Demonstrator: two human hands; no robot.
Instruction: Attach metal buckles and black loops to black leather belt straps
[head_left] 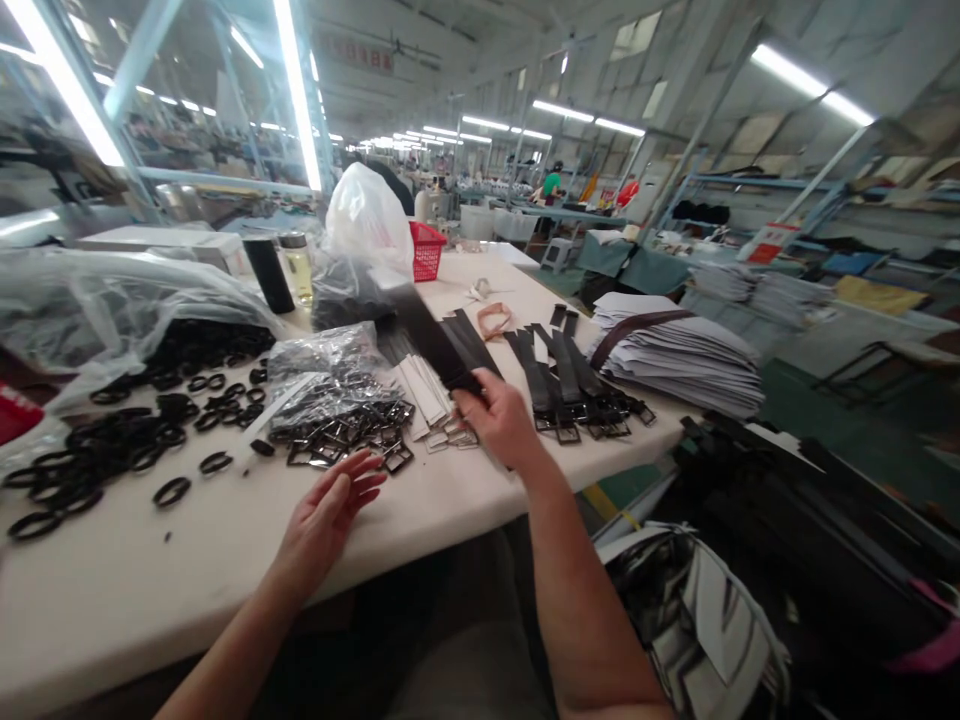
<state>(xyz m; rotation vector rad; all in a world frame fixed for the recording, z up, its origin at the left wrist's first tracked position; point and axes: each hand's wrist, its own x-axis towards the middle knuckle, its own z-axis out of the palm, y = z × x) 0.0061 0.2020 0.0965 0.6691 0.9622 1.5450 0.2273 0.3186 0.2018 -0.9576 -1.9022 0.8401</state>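
Observation:
My right hand (499, 415) is closed on the near end of a black strap (427, 335), which extends up and away over the table and is blurred along its length. Fingers apart and holding nothing, my left hand (330, 510) hovers at the table's front edge. Just beyond it lies a heap of dark metal buckles (345, 435), partly under a clear plastic bag (326, 355). Pale strips (424, 390) lie beneath the held strap. Right of my right hand, several black straps with buckles (566, 380) are spread out.
Many black loops (120, 440) cover the table's left side near a large plastic bag (127, 290). A dark flask (268, 275), a glass bottle (298, 268) and a red basket (427, 250) stand farther back. Stacked grey sheets (675, 350) sit at the right edge, above a filled bag (705, 610).

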